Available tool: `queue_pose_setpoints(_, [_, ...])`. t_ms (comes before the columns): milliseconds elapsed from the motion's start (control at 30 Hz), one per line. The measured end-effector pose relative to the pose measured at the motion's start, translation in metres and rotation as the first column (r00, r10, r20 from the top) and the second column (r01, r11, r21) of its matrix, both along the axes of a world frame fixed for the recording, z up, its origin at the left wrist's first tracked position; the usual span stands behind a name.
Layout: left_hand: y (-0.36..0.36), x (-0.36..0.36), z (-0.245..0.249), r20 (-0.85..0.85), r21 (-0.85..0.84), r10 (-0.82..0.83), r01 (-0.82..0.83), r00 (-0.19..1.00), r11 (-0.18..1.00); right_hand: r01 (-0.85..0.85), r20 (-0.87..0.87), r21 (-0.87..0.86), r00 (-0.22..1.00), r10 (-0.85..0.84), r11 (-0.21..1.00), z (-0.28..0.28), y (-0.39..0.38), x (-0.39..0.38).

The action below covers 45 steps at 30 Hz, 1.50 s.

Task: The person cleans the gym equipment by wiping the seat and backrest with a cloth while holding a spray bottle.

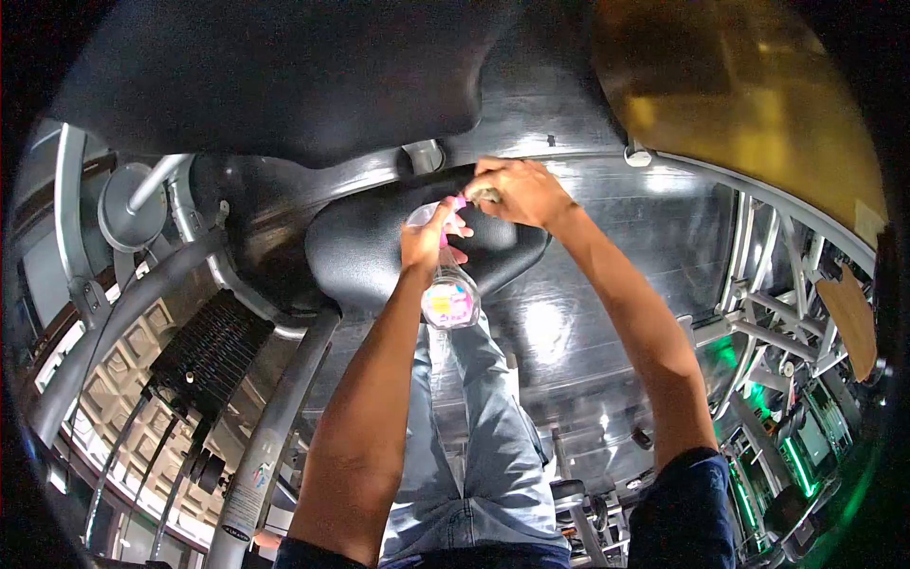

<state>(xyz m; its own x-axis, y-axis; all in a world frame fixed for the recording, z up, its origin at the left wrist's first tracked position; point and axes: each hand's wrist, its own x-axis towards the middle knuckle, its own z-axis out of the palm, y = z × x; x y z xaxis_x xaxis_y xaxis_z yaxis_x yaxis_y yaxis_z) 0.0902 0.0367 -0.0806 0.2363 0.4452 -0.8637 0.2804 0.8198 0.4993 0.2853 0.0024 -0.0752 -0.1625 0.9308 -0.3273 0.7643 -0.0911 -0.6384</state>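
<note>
A clear spray bottle (452,296) with a pink trigger head and a bright pink and yellow label is gripped at its neck by my left hand (424,245). Its pink nozzle points toward my right hand (527,192), which is closed round a small, pale, crumpled cloth (489,195). Most of that cloth is hidden by my fingers. Both hands are held over a black padded seat (355,248), with the nozzle close to the cloth.
A large black pad (284,76) hangs over the top of the view. Grey machine tubing (275,427) and a dark weight stack (210,356) stand at left. At right are metal gym frames (777,322) and a yellowish panel (749,95). Dark glossy floor (607,322) lies below.
</note>
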Motion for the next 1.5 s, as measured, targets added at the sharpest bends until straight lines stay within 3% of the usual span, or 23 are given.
queue_pose_setpoints(33, [0.000,0.000,0.000,0.009,0.009,-0.005,0.005,1.000,1.000,-0.019,0.005,-0.047,1.000,0.019,0.999,0.004,-0.008,0.002])
queue_pose_setpoints(100, [0.000,-0.003,-0.002,0.058,0.010,-0.003,0.003,0.998,1.000,0.016,0.009,0.031,1.000,-0.017,0.999,0.008,-0.020,0.006])
queue_pose_setpoints(167, [-0.001,-0.008,-0.007,0.146,0.041,-0.049,0.043,0.988,0.998,0.322,0.116,0.034,0.939,-0.324,0.946,0.007,-0.027,0.009])
queue_pose_setpoints(233, [-0.004,-0.017,0.004,0.179,0.058,-0.039,0.029,0.983,0.998,0.442,0.148,0.038,0.885,-0.442,0.896,-0.003,-0.023,0.000])
queue_pose_setpoints(300, [-0.003,-0.039,0.014,0.099,0.044,0.034,-0.039,0.995,0.998,0.538,0.244,0.251,0.769,-0.591,0.805,-0.026,-0.014,-0.024])
queue_pose_setpoints(367, [-0.005,-0.063,0.006,0.117,0.125,0.185,-0.199,0.976,0.972,0.537,0.283,0.230,0.761,-0.584,0.811,-0.032,0.003,-0.042])
queue_pose_setpoints(433, [0.004,-0.091,0.008,0.066,0.092,0.208,-0.214,0.976,0.973,0.502,0.360,0.195,0.762,-0.538,0.842,-0.030,0.015,-0.062])
queue_pose_setpoints(500, [0.010,-0.112,0.005,0.026,0.149,0.257,-0.258,0.966,0.955,0.443,0.284,0.166,0.834,-0.473,0.881,-0.020,0.018,-0.077])
queue_pose_setpoints(700, [0.033,-0.152,-0.014,0.029,0.052,0.163,-0.165,0.986,0.985,0.380,0.309,0.067,0.872,-0.381,0.923,-0.004,-0.010,-0.055])
queue_pose_setpoints(767, [0.036,-0.155,-0.019,0.055,0.016,0.120,-0.122,0.991,0.992,0.499,0.368,-0.037,0.812,-0.452,0.866,0.008,-0.005,-0.043])
queue_pose_setpoints(900, [0.047,-0.156,-0.026,0.065,-0.103,0.142,-0.135,0.988,0.985,0.618,0.473,0.047,0.678,-0.562,0.785,-0.008,0.015,-0.052])
queue_pose_setpoints(1033, [0.049,-0.146,-0.027,0.037,-0.068,0.207,-0.204,0.978,0.977,0.580,0.455,-0.002,0.726,-0.516,0.814,-0.019,0.049,-0.101])
queue_pose_setpoints(1100, [0.050,-0.144,-0.024,0.024,-0.069,0.203,-0.200,0.979,0.977,0.538,0.295,-0.092,0.818,-0.493,0.838,-0.014,0.057,-0.127])
queue_pose_setpoints(1133, [0.051,-0.144,-0.023,0.006,-0.093,0.209,-0.207,0.978,0.974,0.485,0.263,0.030,0.840,-0.475,0.874,-0.014,0.057,-0.140])
queue_pose_setpoints(1267, [0.051,-0.139,-0.015,-0.005,-0.095,0.222,-0.222,0.975,0.970,0.470,0.408,-0.090,0.822,-0.398,0.878,-0.009,0.050,-0.118])
queue_pose_setpoints(1333, [0.051,-0.136,-0.012,-0.058,-0.117,0.188,-0.194,0.980,0.974,0.547,0.553,-0.077,0.719,-0.421,0.834,-0.004,0.049,-0.093])
queue_pose_setpoints(1433, [0.046,-0.138,-0.021,-0.050,-0.075,0.196,-0.199,0.979,0.977,0.664,0.564,-0.179,0.674,-0.477,0.726,-0.014,0.056,-0.058])
queue_pose_setpoints(1500, [0.043,-0.139,-0.023,-0.037,-0.095,0.230,-0.232,0.973,0.968,0.657,0.562,-0.259,0.699,-0.442,0.708,-0.021,0.068,-0.062])
